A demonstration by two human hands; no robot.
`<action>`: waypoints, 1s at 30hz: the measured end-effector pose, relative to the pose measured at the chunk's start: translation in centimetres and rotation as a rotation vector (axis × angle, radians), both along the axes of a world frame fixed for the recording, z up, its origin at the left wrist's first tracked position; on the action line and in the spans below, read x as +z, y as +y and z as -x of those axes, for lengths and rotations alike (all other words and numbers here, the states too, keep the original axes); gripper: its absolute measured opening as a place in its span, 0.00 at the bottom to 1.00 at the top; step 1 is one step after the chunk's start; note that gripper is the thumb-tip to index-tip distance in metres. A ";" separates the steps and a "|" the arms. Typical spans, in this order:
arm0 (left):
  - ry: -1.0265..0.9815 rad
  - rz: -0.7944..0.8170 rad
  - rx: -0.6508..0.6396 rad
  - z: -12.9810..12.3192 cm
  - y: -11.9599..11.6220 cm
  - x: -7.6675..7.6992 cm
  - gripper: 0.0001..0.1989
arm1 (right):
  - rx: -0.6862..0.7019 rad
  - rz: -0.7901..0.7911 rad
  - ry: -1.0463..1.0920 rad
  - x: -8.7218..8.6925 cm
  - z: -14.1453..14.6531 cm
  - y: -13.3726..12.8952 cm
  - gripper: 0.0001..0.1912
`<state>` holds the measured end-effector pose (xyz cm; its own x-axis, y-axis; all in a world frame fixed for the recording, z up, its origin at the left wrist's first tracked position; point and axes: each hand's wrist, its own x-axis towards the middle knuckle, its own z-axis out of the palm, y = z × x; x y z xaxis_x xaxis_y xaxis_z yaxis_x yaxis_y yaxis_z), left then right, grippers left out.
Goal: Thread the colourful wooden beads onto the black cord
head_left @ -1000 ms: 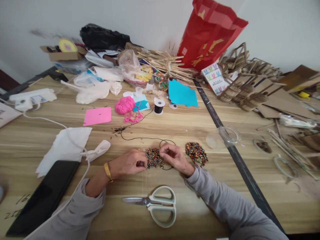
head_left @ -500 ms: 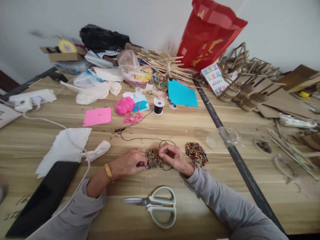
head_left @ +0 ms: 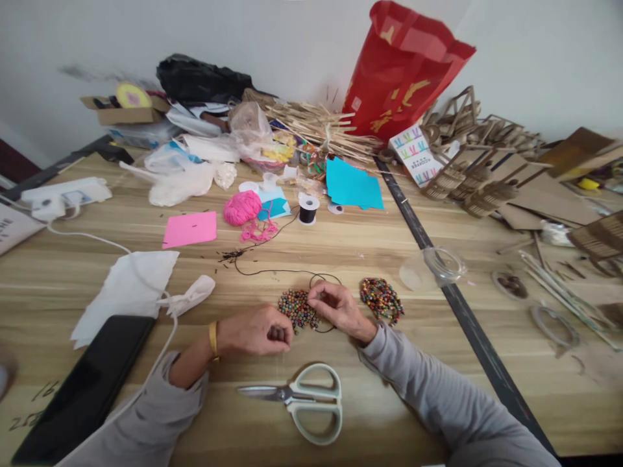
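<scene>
Presently, in the head view, the right hand (head_left: 338, 308) at frame centre is pinched on the black cord (head_left: 292, 270), beside loose multicoloured beads (head_left: 296, 309) spread on the bench (head_left: 389, 402). The left hand (head_left: 260, 329) is curled at their lower-left edge, its grip undeterminable; strung beads (head_left: 382, 301) lie right of centre, scissors (head_left: 291, 394) at lower centre.
</scene>
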<state>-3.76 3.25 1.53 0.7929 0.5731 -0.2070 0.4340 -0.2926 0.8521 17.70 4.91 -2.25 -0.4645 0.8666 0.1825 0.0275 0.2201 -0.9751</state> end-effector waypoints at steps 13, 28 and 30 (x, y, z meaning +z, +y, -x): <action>-0.159 0.125 0.047 -0.5 0.2 -1.3 0.03 | -0.007 0.011 0.028 0.2 0.1 0.0 0.16; -0.220 0.113 0.070 -0.7 0.2 -0.8 0.03 | 0.032 0.302 0.164 0.3 -0.3 0.9 0.16; -0.242 0.112 0.090 -0.8 0.3 -0.8 0.03 | 0.038 0.315 0.189 0.1 -0.4 0.9 0.15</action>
